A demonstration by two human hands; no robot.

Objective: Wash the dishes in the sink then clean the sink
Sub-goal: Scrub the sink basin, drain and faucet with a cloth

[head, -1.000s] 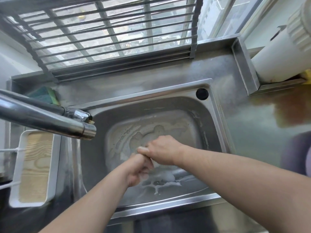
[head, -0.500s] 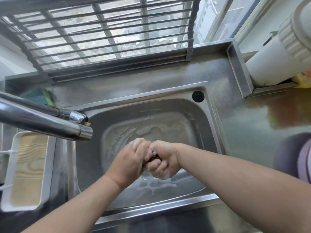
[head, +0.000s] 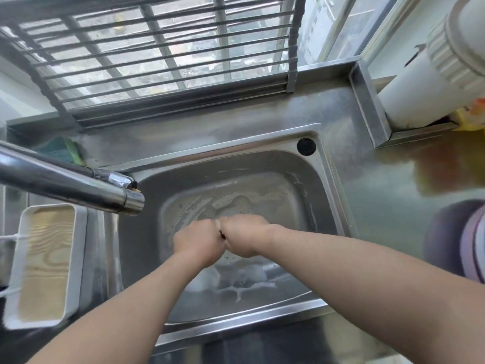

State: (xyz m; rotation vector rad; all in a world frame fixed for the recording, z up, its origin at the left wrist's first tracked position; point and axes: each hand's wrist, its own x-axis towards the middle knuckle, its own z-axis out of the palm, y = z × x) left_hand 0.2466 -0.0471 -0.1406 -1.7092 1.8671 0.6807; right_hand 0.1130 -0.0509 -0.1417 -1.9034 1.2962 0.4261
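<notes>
Both fists now level out, knuckles touching over the sink [head: 325,195]: left hand [head: 196,241] and right hand [head: 245,239] curl tight around something dark, hidden between them.

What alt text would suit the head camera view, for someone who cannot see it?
Two bare hands, left and right, meet knuckle to knuckle over a soapy stainless steel sink, with something small and dark between them. A chrome tap juts in from the left; no water runs.

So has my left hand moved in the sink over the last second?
Yes. The left hand has shifted away from the near rim of the sink, toward the back, and is now level with the right hand.
</notes>
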